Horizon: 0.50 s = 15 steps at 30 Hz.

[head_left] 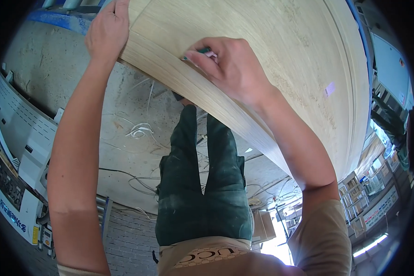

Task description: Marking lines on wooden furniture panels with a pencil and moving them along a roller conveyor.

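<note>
Down at the bottom middle of the frame you get the person's own body first: a tan shirt hem and dark green trousers running up the centre, standing on a dusty concrete floor littered with thin white offcut strips and curls. Both bare forearms come up from the lower edge toward a big sheet of pale wood veneer that fills the upper right and top of the frame, its layered edge sweeping diagonally from upper left down to the right. The right hand, upper centre, rests on the sheet just by that edge with the fingers curled in tight around a small green tool, tip pressed at the edge; only a bit of the tool pokes out, so I can't tell what kind it is. The left hand, upper left, is laid over the corner of the sheet, fingers wrapped over the far side and palm pressing on the edge, so it's closed around the sheet there. A small pale tag sits on the veneer toward the right. Further out, a light grey machine lines the left edge, a blue frame edge shows at the top left, and shelving sits at the lower right.
</note>
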Tool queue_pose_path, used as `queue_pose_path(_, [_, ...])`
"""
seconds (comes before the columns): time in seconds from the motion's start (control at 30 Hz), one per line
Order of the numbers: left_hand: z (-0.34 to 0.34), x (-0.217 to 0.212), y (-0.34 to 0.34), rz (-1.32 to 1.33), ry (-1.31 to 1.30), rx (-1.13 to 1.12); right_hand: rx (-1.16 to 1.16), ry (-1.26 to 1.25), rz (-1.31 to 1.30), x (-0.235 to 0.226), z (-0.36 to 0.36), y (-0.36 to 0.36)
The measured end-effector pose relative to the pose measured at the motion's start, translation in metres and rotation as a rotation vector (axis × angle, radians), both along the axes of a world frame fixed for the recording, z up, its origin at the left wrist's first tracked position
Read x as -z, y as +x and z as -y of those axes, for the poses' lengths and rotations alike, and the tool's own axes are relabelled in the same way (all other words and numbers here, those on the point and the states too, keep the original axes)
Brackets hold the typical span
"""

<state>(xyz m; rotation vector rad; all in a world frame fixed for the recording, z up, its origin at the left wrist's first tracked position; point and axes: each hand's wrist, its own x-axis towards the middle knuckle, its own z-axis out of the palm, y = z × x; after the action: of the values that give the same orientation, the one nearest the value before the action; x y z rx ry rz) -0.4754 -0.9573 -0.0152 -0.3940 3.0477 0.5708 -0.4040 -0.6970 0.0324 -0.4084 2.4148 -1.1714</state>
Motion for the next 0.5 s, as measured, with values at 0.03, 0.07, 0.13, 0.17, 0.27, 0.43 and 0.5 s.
queue_pose_path(0.03, [0.002, 0.001, 0.000, 0.003, 0.006, 0.002, 0.004, -0.023, 0.029, -0.002, -0.007, 0.005])
queue_pose_path(0.07, [0.005, 0.002, -0.001, -0.029, 0.005, 0.038, 0.007, -0.016, 0.032, -0.004, -0.014, 0.011])
queue_pose_path(0.13, [0.008, 0.004, -0.001, -0.061, 0.008, 0.077, 0.016, 0.014, 0.046, -0.008, -0.026, 0.021])
queue_pose_path(0.17, [0.008, 0.004, -0.001, -0.078, -0.004, 0.062, 0.018, 0.018, 0.048, -0.009, -0.032, 0.027])
queue_pose_path(0.27, [0.004, -0.002, -0.002, 0.003, -0.003, 0.044, 0.049, -0.005, 0.082, -0.014, -0.050, 0.042])
queue_pose_path(0.43, [0.011, 0.003, -0.002, 0.049, 0.037, 0.000, 0.042, 0.086, 0.167, -0.026, -0.072, 0.059])
queue_pose_path(0.5, [0.014, 0.004, -0.001, 0.066, 0.038, -0.018, 0.062, 0.065, 0.184, -0.024, -0.071, 0.060])
